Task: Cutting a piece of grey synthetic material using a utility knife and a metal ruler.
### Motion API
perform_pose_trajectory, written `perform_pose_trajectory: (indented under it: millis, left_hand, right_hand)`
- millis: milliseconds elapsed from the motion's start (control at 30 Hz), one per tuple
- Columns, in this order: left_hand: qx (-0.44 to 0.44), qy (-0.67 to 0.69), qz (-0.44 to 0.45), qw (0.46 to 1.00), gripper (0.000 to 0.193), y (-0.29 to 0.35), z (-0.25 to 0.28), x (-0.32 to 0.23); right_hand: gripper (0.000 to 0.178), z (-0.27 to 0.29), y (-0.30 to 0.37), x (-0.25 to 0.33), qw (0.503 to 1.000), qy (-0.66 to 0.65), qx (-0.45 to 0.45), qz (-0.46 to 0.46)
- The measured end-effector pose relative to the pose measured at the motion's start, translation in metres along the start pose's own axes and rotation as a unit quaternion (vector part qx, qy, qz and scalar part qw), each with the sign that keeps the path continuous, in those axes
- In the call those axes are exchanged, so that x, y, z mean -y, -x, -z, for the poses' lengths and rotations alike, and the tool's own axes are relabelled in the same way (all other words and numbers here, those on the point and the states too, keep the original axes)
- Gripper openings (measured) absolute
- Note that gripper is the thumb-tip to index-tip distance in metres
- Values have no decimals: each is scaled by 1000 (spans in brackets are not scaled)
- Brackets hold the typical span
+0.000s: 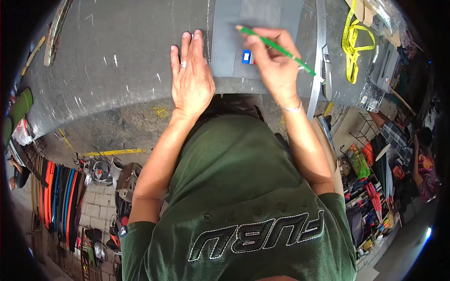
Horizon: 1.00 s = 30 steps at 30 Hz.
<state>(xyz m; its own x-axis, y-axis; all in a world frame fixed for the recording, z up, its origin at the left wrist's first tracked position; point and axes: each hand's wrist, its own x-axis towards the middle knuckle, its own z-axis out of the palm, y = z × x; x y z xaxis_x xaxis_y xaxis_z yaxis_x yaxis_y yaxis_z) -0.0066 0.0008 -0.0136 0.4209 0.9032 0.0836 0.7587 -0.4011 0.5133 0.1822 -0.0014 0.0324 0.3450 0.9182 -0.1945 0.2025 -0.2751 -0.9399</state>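
Note:
My left hand [193,79] lies flat on the dark worktable [126,42], fingers stretched away from me, beside the left edge of a grey sheet of material [225,51]. A ring is on one of its fingers. Over the sheet, my right hand [277,63] grips a green pencil [284,50]. The pencil slants, one end toward the upper left and the other past my wrist at the lower right. A small blue and white label [246,56] shows on the sheet, partly behind my right hand. Whether the pencil touches the sheet, I cannot tell.
Right of the sheet lie a long metal ruler [319,42] and a utility knife [326,75]. Beyond them is a crumpled yellow measuring tape [352,44]. A wooden strip [57,33] rests at the far left. Another person [424,164] is at the right, near heaped goods.

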Motion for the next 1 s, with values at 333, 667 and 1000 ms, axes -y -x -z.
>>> perform_pose_trajectory:
  millis: [333, 667, 1000]
  left_hand:
    - [-37, 28, -3, 999, 66, -3, -2, -1]
    - [-32, 20, -4, 999, 63, -4, -1, -2]
    - [-40, 6, -6, 999, 61, -3, -4, 0]
  right_hand:
    - [14, -16, 36, -38, 987, 33, 61, 146]
    - [16, -21, 33, -30, 977, 54, 30, 203]
    - [15, -9, 48, -18, 995, 75, 4, 68]
